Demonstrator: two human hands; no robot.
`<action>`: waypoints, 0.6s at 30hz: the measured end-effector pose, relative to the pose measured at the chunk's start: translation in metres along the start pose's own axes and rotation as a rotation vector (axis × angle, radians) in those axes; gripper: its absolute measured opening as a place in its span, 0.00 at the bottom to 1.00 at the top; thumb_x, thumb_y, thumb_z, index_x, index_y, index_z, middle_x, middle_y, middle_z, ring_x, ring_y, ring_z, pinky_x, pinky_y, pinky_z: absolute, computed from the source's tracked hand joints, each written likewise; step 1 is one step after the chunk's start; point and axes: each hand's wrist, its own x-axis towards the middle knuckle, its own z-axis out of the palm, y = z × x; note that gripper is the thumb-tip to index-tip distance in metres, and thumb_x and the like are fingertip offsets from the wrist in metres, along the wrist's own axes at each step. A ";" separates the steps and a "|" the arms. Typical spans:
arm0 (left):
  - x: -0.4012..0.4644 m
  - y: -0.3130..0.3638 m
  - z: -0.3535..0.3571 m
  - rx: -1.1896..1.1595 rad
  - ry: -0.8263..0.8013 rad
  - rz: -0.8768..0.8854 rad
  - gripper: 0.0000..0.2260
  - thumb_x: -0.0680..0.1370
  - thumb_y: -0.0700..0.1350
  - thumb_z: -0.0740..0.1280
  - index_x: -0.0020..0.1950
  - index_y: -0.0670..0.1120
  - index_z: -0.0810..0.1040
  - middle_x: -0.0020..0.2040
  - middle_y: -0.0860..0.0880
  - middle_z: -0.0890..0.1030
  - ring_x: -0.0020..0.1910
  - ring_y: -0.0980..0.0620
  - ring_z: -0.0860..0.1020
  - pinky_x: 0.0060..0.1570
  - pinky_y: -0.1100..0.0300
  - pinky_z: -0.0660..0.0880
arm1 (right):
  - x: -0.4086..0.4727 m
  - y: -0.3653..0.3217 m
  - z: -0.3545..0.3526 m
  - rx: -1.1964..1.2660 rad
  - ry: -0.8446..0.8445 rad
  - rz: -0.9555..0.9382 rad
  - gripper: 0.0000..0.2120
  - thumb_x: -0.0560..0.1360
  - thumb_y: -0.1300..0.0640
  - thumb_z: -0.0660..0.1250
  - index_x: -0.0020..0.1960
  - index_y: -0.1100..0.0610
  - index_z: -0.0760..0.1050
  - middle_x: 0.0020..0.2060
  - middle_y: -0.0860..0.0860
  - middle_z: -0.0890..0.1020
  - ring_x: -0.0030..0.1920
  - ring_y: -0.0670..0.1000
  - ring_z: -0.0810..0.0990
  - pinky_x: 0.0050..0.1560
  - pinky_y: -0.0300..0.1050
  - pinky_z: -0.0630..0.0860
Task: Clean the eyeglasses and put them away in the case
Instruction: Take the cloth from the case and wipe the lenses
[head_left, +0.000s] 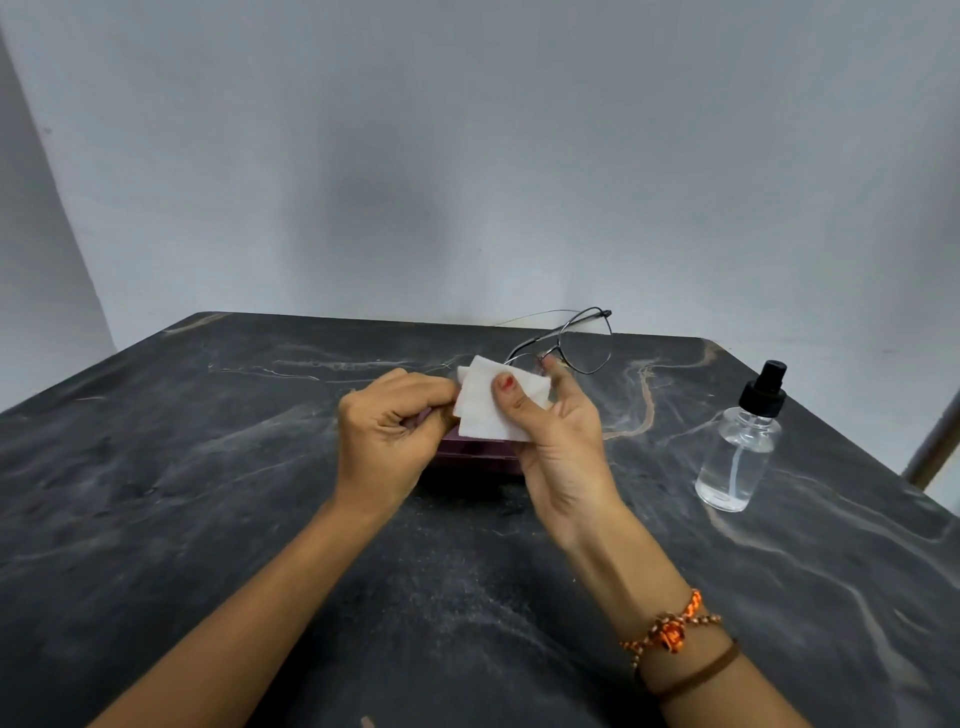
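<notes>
Thin dark-framed eyeglasses (576, 343) are held up above the table's middle. My right hand (556, 436) pinches a white cloth (488, 410) over one lens, thumb on the front of the cloth. My left hand (387, 431), fingers curled, grips the left side of the cloth and, it seems, the frame underneath it. The other lens sticks out to the upper right, uncovered. A maroon glasses case (470, 454) lies on the table below and behind both hands, mostly hidden by them.
A clear spray bottle (740, 447) with a black pump stands on the right of the dark marbled table (208, 493). A grey wall rises behind the table's far edge. My right wrist wears orange and brown bracelets (675, 631).
</notes>
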 end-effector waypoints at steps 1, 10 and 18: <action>0.000 0.000 0.000 0.013 -0.001 0.000 0.09 0.69 0.36 0.63 0.33 0.35 0.81 0.27 0.40 0.79 0.26 0.48 0.70 0.30 0.54 0.67 | 0.000 -0.002 0.000 -0.017 0.009 -0.007 0.30 0.66 0.68 0.68 0.65 0.57 0.62 0.37 0.51 0.84 0.34 0.46 0.83 0.33 0.41 0.81; 0.000 -0.003 0.001 -0.040 -0.050 0.037 0.05 0.66 0.38 0.72 0.40 0.44 0.81 0.36 0.54 0.80 0.36 0.69 0.75 0.36 0.67 0.69 | 0.004 0.001 -0.004 0.126 0.137 0.063 0.28 0.63 0.59 0.69 0.61 0.67 0.70 0.41 0.56 0.80 0.36 0.50 0.82 0.33 0.40 0.80; 0.001 -0.004 -0.004 0.036 0.006 -0.010 0.07 0.67 0.31 0.67 0.40 0.37 0.82 0.36 0.49 0.81 0.31 0.58 0.73 0.35 0.69 0.67 | 0.003 -0.001 -0.005 0.022 0.031 0.136 0.35 0.55 0.70 0.70 0.60 0.61 0.65 0.32 0.51 0.84 0.32 0.48 0.83 0.31 0.42 0.81</action>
